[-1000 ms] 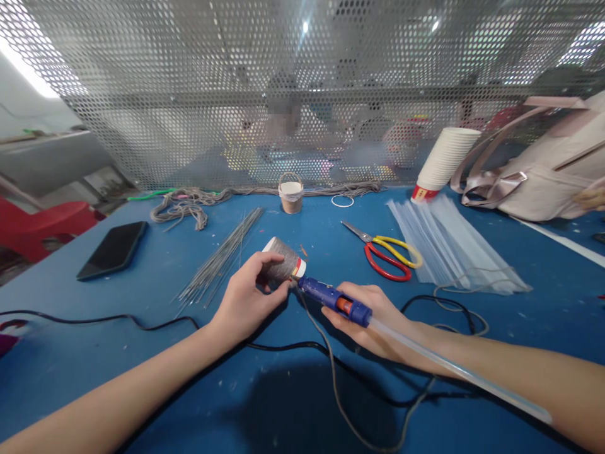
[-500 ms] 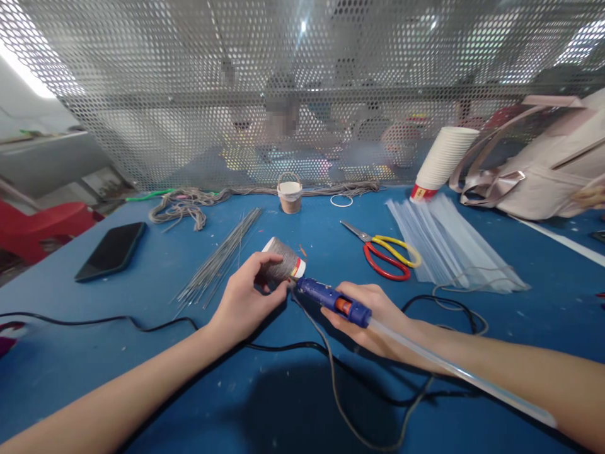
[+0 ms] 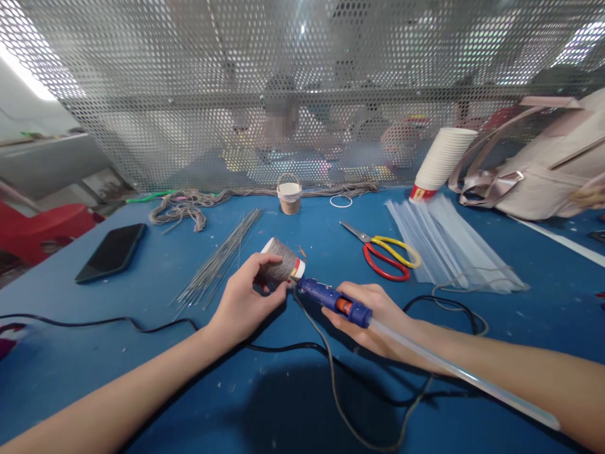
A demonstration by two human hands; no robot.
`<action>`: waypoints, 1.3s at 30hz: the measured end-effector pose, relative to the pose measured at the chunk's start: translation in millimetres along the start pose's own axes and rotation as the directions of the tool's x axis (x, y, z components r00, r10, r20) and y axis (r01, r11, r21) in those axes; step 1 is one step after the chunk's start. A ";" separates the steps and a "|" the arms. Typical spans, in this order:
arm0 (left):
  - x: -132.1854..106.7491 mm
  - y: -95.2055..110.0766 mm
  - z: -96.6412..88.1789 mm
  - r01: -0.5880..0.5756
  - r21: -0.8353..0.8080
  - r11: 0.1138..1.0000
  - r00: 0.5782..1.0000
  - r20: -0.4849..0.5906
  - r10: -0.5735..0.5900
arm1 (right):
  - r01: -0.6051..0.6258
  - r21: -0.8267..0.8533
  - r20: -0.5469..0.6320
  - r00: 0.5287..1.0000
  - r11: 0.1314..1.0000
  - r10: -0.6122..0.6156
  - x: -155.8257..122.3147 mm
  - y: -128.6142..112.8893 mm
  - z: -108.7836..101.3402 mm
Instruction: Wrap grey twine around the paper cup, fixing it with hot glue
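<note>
My left hand point(image 3: 248, 293) is closed round a paper cup point(image 3: 278, 260) that lies tilted on its side. Grey cord covers most of the cup, and a white and red band shows at its right end. My right hand point(image 3: 371, 315) grips a blue hot glue gun point(image 3: 319, 292), its nozzle at the cup's banded end. A long clear glue stick point(image 3: 463, 372) sticks out of the gun's back along my forearm. From the cup a loose grey cord point(image 3: 332, 372) trails down in a loop over the blue table point(image 3: 189, 391).
Scissors point(image 3: 385, 252) with red and yellow handles lie right of the cup, near clear plastic strips point(image 3: 425, 243). Behind stand a small basket point(image 3: 290, 198) and stacked paper cups point(image 3: 442, 164). Wires point(image 3: 222, 255) and a phone point(image 3: 112, 252) lie left. A black cable point(image 3: 288, 346) crosses the table.
Almost nothing differs. Both hands, the cup and the glue gun stay in nearly the same place.
</note>
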State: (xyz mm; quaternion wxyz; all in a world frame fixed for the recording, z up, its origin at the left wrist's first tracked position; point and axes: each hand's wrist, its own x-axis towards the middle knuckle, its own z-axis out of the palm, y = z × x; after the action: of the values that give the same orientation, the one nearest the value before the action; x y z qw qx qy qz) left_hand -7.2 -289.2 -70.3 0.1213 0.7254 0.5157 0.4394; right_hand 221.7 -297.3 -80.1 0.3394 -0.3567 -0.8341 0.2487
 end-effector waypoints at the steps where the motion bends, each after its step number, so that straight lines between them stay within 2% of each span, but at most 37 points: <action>1: 0.0 -0.3 0.2 -0.004 0.001 1.000 1.000 -0.003 0.004 | -0.004 -0.006 -0.012 1.000 1.000 0.004 0.3 0.3 -0.5; 7: 0.3 -0.4 0.1 -0.010 0.009 1.000 1.000 -0.005 0.010 | 0.010 -0.019 0.023 1.000 1.000 -0.009 0.1 -2.2 -1.3; 16: 0.1 0.2 0.2 -0.045 0.007 0.999 0.999 -0.018 0.045 | -0.011 -0.022 -0.036 0.999 1.000 0.011 2.0 1.4 -2.5; 25: 0.1 1.5 -0.2 -0.016 0.000 1.000 1.000 0.002 0.016 | 0.037 -0.066 0.022 0.999 0.997 -0.036 -1.3 -4.9 -2.1; 31: -0.3 0.2 -0.3 -0.047 -0.005 0.999 0.999 -0.024 0.047 | 0.015 -0.050 0.009 1.000 0.999 -0.015 1.3 -2.1 -5.8; 36: 0.3 -2.3 -0.3 -0.055 -0.011 0.998 0.998 -0.032 0.054 | -0.002 -0.038 -0.057 0.998 0.999 0.000 4.2 -2.2 -7.8; 39: 0.6 -3.9 0.2 -0.052 -0.027 0.998 0.998 -0.034 0.051 | 0.001 -0.027 -0.037 0.999 1.000 -0.002 4.0 -4.8 -9.2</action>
State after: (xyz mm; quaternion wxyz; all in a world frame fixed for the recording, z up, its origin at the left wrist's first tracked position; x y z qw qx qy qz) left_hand -9.6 -286.9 -72.6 0.1115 0.7292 0.4925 0.4618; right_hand 224.5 -295.5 -69.4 0.3501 -0.3652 -0.8313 0.2303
